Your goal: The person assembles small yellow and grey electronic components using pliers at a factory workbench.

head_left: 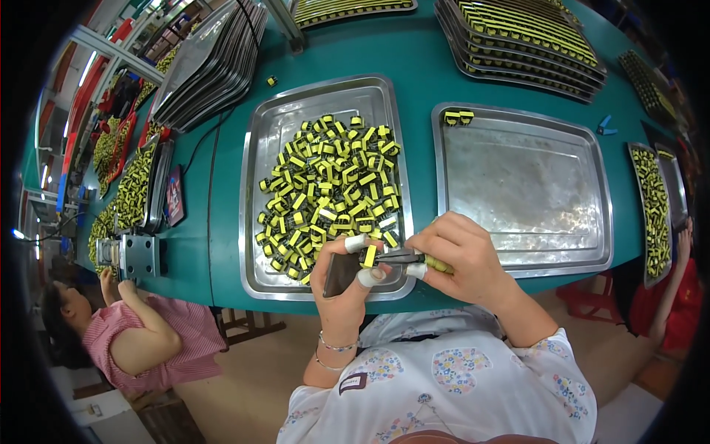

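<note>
yellow part (369, 256) between left hand (342, 277) and right hand's (462, 259) pliers (403, 257)

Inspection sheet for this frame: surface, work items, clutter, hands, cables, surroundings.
Surface: teal table, crowded with metal trays.
Work items: one yellow-and-black part pinched in the left hand; loose heap of parts in the left tray; two parts in the otherwise bare right tray.
Clutter: tray stacks, filled stacks, a stray part, blue clip.
Hands: left hand also holds a dark flat piece; right hand grips a pliers-like tool at the part.
Cables: black cable.
Surroundings: other people seated left and right.
</note>
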A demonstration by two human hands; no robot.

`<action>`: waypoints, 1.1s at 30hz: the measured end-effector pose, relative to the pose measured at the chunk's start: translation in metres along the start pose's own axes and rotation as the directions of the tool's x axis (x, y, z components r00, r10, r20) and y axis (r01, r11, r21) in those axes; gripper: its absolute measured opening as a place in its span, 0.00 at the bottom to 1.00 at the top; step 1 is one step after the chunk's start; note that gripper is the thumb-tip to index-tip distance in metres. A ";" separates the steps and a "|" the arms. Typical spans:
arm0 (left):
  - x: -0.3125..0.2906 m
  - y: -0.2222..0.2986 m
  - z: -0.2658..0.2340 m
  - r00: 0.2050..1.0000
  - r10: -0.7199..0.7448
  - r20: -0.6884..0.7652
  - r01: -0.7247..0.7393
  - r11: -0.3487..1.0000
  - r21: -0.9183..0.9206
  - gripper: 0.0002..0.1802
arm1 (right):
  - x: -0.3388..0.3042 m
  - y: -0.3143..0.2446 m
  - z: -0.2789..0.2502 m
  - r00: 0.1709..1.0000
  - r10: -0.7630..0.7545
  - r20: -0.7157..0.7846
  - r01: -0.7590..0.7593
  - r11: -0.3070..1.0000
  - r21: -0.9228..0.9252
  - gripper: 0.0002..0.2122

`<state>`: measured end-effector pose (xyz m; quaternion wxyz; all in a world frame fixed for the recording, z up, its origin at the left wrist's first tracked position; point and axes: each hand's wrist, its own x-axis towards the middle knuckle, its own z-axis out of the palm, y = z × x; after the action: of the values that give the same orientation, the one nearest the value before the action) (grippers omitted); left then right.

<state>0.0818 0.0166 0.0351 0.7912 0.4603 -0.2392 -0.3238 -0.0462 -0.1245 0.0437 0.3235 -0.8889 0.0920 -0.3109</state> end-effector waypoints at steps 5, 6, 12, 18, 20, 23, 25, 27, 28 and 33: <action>-0.001 0.000 0.001 0.999 0.037 -0.015 -0.036 0.998 0.048 0.20 | -0.002 0.001 0.005 0.999 -0.040 -0.036 0.038 0.998 -0.049 0.15; -0.001 0.000 0.002 0.999 0.052 -0.014 -0.051 0.996 0.070 0.20 | -0.003 0.001 0.006 0.999 -0.039 -0.037 0.037 0.998 -0.049 0.15; -0.001 -0.004 0.003 0.992 0.127 -0.025 -0.122 0.980 0.155 0.20 | -0.008 -0.001 0.009 0.994 -0.037 -0.099 0.028 0.996 -0.085 0.15; -0.001 -0.003 0.006 0.993 0.078 -0.083 -0.068 0.990 0.120 0.20 | 0.000 0.002 0.005 0.996 0.018 -0.090 -0.019 1.000 -0.013 0.13; 0.000 -0.004 0.005 0.995 0.079 -0.062 -0.071 0.991 0.115 0.21 | 0.000 0.004 0.004 0.996 0.046 -0.074 -0.045 0.999 0.024 0.13; 0.000 -0.006 0.003 0.996 0.087 -0.031 -0.083 0.990 0.118 0.21 | 0.000 0.005 0.007 0.997 0.026 -0.075 -0.021 0.998 0.063 0.13; 0.000 -0.008 0.003 0.995 0.095 -0.018 -0.092 0.988 0.125 0.21 | -0.002 0.006 0.009 0.997 0.018 -0.080 -0.015 0.999 0.032 0.12; -0.001 -0.008 0.003 0.993 0.115 -0.015 -0.112 0.987 0.116 0.21 | -0.005 0.006 0.010 0.996 0.009 -0.085 -0.009 1.000 0.001 0.12; -0.001 -0.010 0.003 0.993 0.113 -0.014 -0.111 0.987 0.115 0.21 | -0.007 0.003 0.012 0.995 0.014 -0.099 -0.017 0.999 -0.034 0.12; -0.002 -0.012 0.006 0.989 0.136 -0.058 -0.121 0.971 0.206 0.21 | -0.005 0.001 0.009 0.992 0.036 -0.121 -0.042 0.998 -0.044 0.13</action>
<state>0.0735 0.0103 0.0274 0.7678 0.5331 -0.2716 -0.2294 -0.0442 -0.1187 0.0349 0.3027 -0.8739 0.1359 -0.3552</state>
